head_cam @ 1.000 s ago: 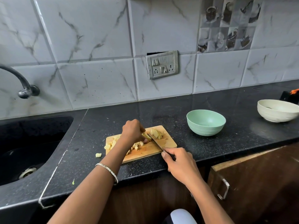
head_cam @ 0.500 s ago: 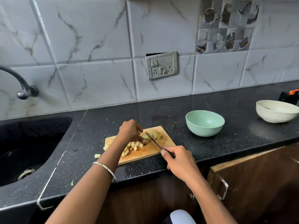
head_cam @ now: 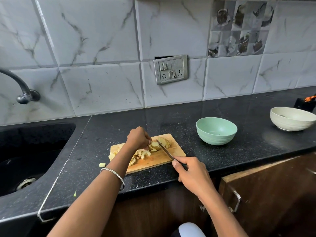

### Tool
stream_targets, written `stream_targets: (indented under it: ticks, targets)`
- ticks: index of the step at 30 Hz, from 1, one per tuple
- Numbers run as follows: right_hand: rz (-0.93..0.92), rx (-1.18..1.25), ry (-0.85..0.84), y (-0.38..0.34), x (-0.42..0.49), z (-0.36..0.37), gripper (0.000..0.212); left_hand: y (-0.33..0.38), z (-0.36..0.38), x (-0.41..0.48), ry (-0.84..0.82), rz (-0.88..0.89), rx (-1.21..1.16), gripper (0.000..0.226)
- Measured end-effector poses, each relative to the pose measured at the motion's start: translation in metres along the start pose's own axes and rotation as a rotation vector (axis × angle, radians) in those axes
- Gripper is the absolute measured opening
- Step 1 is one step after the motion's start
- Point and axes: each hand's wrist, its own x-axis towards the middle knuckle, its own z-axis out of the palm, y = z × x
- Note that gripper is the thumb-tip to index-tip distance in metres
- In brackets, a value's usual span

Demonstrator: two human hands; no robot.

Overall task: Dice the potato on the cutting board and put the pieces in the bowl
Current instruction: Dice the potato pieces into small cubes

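A small wooden cutting board (head_cam: 153, 162) lies near the counter's front edge. On it my left hand (head_cam: 137, 137) pins potato slices (head_cam: 154, 145) under curled fingers. More slices (head_cam: 165, 142) lie just right of the blade. My right hand (head_cam: 191, 173) grips a knife (head_cam: 165, 150) by its dark handle, blade angled across the slices. Several diced potato pieces (head_cam: 139, 155) are heaped at the board's middle and left, partly hidden by my left forearm. An empty mint-green bowl (head_cam: 216, 130) stands to the right of the board.
One potato cube (head_cam: 102, 164) lies on the black counter (head_cam: 222, 158) left of the board. A cream bowl (head_cam: 292, 118) stands at far right. The black sink (head_cam: 25, 158) and tap (head_cam: 22, 89) are to the left. A cabinet door (head_cam: 266, 190) hangs open below.
The knife blade has shifted slightly left along the slices and my left hand has edged back with it. The diced heap has grown a little.
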Motion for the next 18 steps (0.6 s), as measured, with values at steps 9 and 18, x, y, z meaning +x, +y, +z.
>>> stream_targets:
  ticks: [9, 18]
  targets:
    - [-0.003, -0.088, 0.036, -0.011, -0.004, 0.009, 0.039, 0.000, -0.014, -0.004, -0.207, 0.019, -0.134, 0.040]
    - [-0.016, -0.191, 0.069, -0.025, -0.019, 0.016, 0.038, -0.003, -0.004, -0.005, -0.122, 0.049, -0.113, 0.042]
